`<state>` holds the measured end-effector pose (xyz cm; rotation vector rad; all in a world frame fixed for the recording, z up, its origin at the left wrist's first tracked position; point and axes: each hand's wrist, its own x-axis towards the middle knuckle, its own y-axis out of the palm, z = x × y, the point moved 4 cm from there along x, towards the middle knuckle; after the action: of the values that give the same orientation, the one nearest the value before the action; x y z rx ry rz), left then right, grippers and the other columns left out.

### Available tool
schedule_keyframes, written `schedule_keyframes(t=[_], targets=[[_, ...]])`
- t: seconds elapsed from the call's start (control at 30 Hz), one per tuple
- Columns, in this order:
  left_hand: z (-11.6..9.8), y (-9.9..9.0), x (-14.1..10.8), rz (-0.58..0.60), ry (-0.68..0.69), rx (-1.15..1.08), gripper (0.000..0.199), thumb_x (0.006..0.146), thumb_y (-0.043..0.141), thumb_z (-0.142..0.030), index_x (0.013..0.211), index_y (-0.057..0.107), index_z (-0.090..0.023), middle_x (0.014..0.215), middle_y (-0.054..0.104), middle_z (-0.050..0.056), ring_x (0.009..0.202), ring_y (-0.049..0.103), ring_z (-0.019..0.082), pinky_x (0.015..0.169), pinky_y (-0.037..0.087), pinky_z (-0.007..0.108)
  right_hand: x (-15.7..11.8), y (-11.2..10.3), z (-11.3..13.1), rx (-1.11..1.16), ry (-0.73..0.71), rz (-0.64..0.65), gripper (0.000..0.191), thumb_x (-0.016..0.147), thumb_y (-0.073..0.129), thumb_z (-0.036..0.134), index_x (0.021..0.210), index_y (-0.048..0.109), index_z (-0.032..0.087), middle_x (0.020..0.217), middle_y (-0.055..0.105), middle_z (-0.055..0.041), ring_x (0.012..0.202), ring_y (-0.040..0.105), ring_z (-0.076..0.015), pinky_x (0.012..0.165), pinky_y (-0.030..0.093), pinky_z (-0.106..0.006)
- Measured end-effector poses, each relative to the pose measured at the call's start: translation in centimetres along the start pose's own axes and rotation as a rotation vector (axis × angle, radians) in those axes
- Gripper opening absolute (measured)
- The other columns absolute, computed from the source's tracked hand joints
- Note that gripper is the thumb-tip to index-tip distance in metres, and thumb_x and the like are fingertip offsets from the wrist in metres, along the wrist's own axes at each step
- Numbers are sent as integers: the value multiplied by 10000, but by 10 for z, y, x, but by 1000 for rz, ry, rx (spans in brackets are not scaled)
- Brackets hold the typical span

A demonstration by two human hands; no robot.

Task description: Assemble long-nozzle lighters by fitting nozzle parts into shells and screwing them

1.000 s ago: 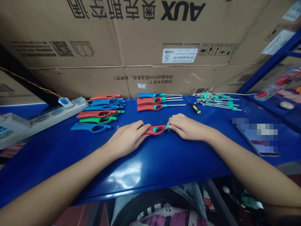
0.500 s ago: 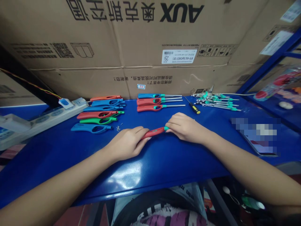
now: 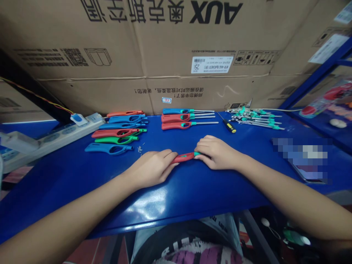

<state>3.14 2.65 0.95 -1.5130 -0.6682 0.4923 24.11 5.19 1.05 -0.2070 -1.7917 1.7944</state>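
My left hand (image 3: pixel 154 167) is closed round the handle end of a red lighter (image 3: pixel 184 157), held low over the blue table. At its green tip, the fingers of my right hand (image 3: pixel 216 152) are pinched; any rod there is hidden by the palm. Behind my left hand lie several empty lighter shells (image 3: pixel 108 148) in blue, green, red and orange. Three lighters with metal rods (image 3: pixel 176 125) rest at the back centre. Right of them are a black and yellow screwdriver (image 3: pixel 229 126) and a heap of metal rod parts with green collars (image 3: pixel 255 119).
Small screws (image 3: pixel 140 149) lie near my left hand. A white power strip (image 3: pixel 68 132) runs along the left. On the right rests a phone, partly pixelated (image 3: pixel 305 165). A large cardboard sheet (image 3: pixel 159 55) stands behind the blue table (image 3: pixel 176 201).
The red lighter has turned slightly between my hands, showing more of the green inside its opening. The whole view has shifted a little. Both hands keep their hold.
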Motion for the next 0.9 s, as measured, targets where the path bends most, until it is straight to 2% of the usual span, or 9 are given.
schedule_keyframes(t=[0.3, 0.4, 0.47, 0.53, 0.6, 0.67, 0.73, 0.83, 0.9], targets=[[3, 2, 5, -93, 37, -53, 469, 1022, 467, -384, 1436, 448, -167, 1291, 605, 118, 1145, 585, 282, 968, 510, 431, -1, -16, -14, 101, 227, 203, 238, 896, 679, 407, 846, 633, 179, 787, 638, -35, 757, 541, -188, 691, 373, -294], [4, 0, 4, -103, 19, -30, 452, 1019, 469, -397, 1413, 485, -175, 1292, 618, 114, 1150, 581, 287, 975, 502, 432, -3, -18, -27, 282, 241, 154, 329, 920, 620, 489, 801, 652, 183, 847, 654, -53, 773, 578, -183, 701, 411, -286], [4, -2, 3, -107, 6, -15, 435, 1015, 476, -399, 1385, 516, -174, 1276, 632, 109, 1138, 589, 285, 965, 506, 426, -5, -22, -41, 343, 324, 23, 371, 970, 515, 476, 796, 665, 185, 826, 664, -56, 747, 604, -181, 723, 439, -291], [5, -4, 2, -108, -15, 11, 427, 1007, 486, -409, 1359, 542, -173, 1255, 645, 106, 1118, 600, 288, 939, 519, 428, -11, -28, -59, 248, 517, -122, 313, 991, 432, 374, 1021, 680, 185, 779, 663, -50, 692, 608, -192, 717, 453, -309], [6, -6, 1, -107, -53, 40, 442, 993, 508, -425, 1354, 549, -172, 1241, 654, 108, 1098, 613, 298, 898, 535, 434, -19, -32, -75, 55, 703, -183, 437, 941, 435, 253, 1354, 528, 146, 876, 684, -90, 755, 630, -235, 747, 472, -344], [6, -8, -1, -104, -98, 61, 479, 976, 532, -441, 1372, 536, -171, 1241, 657, 112, 1092, 622, 314, 864, 548, 442, -29, -34, -88, -178, 827, -156, 617, 862, 505, 215, 1453, 411, 64, 1122, 652, -212, 1014, 620, -330, 868, 476, -419], [4, -9, -3, -95, -132, 65, 510, 965, 547, -440, 1393, 517, -164, 1248, 653, 119, 1092, 627, 327, 840, 558, 448, -39, -33, -101, -363, 975, -59, 655, 840, 568, 291, 1428, 441, 32, 1291, 560, -303, 1206, 522, -434, 943, 448, -506], [-2, -9, -5, -73, -144, 20, 484, 969, 540, -376, 1389, 515, -138, 1249, 639, 136, 1100, 621, 323, 857, 564, 446, -51, -27, -115, -294, 1133, 158, 663, 864, 565, 353, 1457, 426, 92, 1242, 625, -268, 1107, 605, -402, 861, 496, -477], [-7, -8, -7, -67, -124, -32, 441, 974, 527, -322, 1364, 531, -118, 1225, 636, 144, 1094, 614, 313, 899, 555, 446, -53, -31, -117, -255, 1193, 171, 615, 871, 554, 365, 1445, 466, 165, 1157, 685, -214, 985, 661, -365, 784, 514, -447]])
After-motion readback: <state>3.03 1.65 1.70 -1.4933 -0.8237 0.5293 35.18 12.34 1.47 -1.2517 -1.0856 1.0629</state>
